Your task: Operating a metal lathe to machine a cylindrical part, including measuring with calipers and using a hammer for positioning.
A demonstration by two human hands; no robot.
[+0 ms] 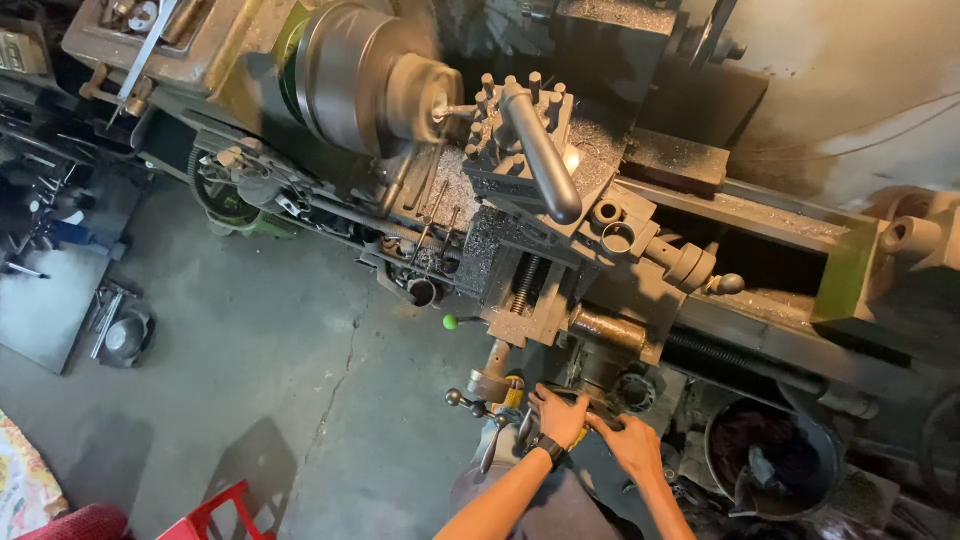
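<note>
Cracked concrete floor (250, 350) under an old lathe (560, 200). Our left hand (560, 415) and right hand (632, 445) sit close together, both closed on the handwheel (575, 398) at the lathe's near front (left slightly nearer); wheel lies straight ahead of us.

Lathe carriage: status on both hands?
Left hand and right hand both gripping the carriage handwheel. Chuck blurred, looks to be spinning. Nothing blocking the hands.
</note>
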